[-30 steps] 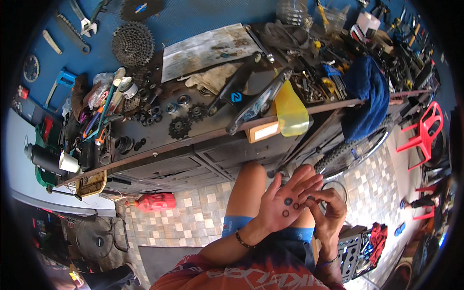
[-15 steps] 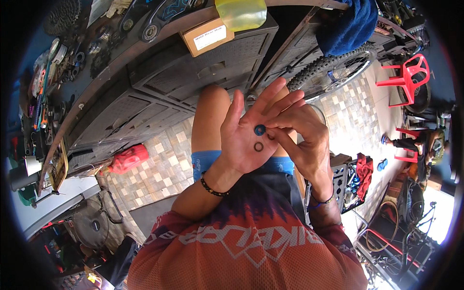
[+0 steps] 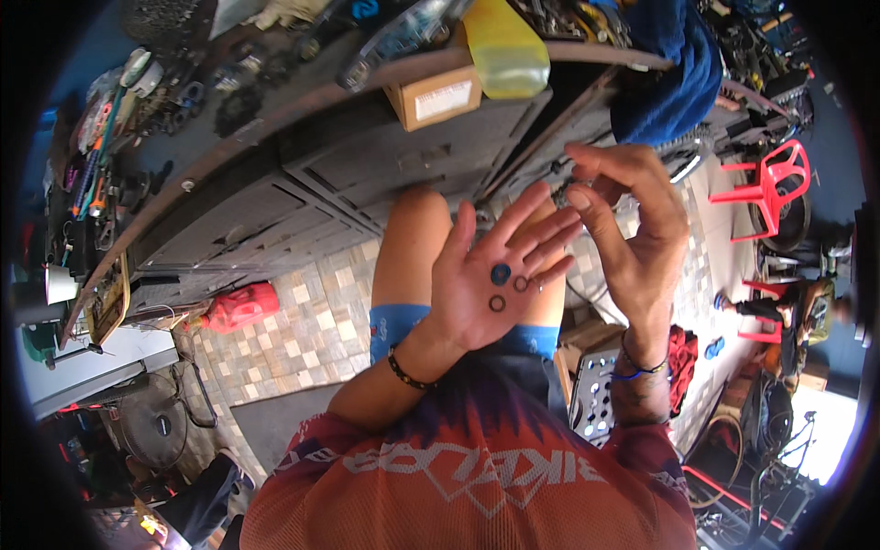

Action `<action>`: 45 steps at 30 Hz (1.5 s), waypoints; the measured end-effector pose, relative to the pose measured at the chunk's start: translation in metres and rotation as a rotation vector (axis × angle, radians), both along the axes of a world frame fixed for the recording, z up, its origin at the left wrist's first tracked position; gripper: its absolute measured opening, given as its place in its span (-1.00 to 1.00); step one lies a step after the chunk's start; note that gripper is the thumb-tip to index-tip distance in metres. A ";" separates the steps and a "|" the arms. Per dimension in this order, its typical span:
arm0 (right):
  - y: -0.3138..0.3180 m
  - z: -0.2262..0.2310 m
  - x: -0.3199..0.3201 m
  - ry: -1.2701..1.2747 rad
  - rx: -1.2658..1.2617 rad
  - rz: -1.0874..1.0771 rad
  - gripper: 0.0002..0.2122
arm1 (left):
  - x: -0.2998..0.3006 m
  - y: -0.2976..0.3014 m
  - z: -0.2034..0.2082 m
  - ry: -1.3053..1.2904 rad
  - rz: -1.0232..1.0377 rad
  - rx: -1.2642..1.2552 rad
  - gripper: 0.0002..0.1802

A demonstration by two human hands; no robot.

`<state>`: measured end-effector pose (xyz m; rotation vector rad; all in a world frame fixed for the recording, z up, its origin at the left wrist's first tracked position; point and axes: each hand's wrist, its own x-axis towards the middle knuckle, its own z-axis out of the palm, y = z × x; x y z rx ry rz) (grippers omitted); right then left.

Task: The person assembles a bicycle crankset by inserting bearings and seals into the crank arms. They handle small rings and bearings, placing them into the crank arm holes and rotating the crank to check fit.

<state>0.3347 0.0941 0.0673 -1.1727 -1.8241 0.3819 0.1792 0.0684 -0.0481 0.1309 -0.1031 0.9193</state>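
Observation:
My left hand (image 3: pixel 481 289) is palm up with its fingers stretched out. On the palm lie a small blue ring-shaped part (image 3: pixel 500 274) and two thin dark rings, one ring (image 3: pixel 497 303) nearer the wrist and the other ring (image 3: pixel 521 283) toward the little finger. My right hand (image 3: pixel 642 225) is raised beyond the left fingertips, up and to the right. Its thumb and forefinger are curved with a gap between them, and I see nothing held there.
A curved workbench (image 3: pixel 275 115) with tools and bike parts runs along the far side, above dark drawers (image 3: pixel 385 165). A cardboard box (image 3: pixel 440 99), a yellow container (image 3: pixel 509 55) and a blue towel (image 3: pixel 674 87) sit at its edge. At right are a red chair (image 3: pixel 770 188) and a distant person.
My right hand has lifted off the left palm and moved up and right, its fingertips parting. All three small rings now show on the palm. The view has shifted a little.

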 end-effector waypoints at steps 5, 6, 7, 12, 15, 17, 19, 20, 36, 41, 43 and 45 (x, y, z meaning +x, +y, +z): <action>0.066 0.062 -0.034 -0.352 0.437 0.231 -0.60 | -0.011 -0.003 -0.002 -0.004 0.000 -0.016 -0.08; 0.076 0.072 -0.042 -0.416 0.445 0.229 -0.51 | -0.013 -0.005 -0.001 -0.001 0.006 -0.010 -0.09; 0.090 0.079 -0.050 -0.530 0.516 0.244 -0.40 | -0.016 -0.005 -0.003 0.002 0.024 -0.005 -0.09; 0.153 0.089 -0.075 -0.864 0.569 0.391 -0.19 | -0.024 -0.004 -0.006 -0.008 0.055 0.039 -0.10; 0.177 0.093 -0.087 -1.001 0.509 0.451 -0.17 | -0.032 -0.006 0.003 0.015 0.068 0.029 -0.10; 0.187 0.100 -0.094 -1.093 0.437 0.499 -0.22 | -0.035 -0.008 0.008 0.068 0.094 0.009 -0.02; 0.194 0.110 -0.094 -1.089 0.457 0.529 -0.23 | -0.038 -0.008 0.007 0.061 0.099 0.006 -0.02; 0.194 0.119 -0.095 -1.090 0.438 0.541 -0.24 | -0.040 -0.008 0.007 0.061 0.107 0.007 -0.02; 0.239 0.177 0.047 -1.097 -0.294 -0.036 -0.13 | -0.037 -0.007 -0.004 0.026 0.087 0.013 -0.06; 0.253 0.162 0.062 -1.148 -0.422 -0.133 -0.08 | -0.038 -0.006 -0.007 0.032 0.098 0.022 -0.07; 0.255 0.160 0.067 -1.131 -0.421 -0.114 -0.04 | -0.037 -0.005 -0.009 0.023 0.094 0.004 -0.08; 0.258 0.158 0.073 -1.124 -0.399 -0.089 -0.03 | -0.035 -0.005 -0.008 0.028 0.087 0.008 -0.08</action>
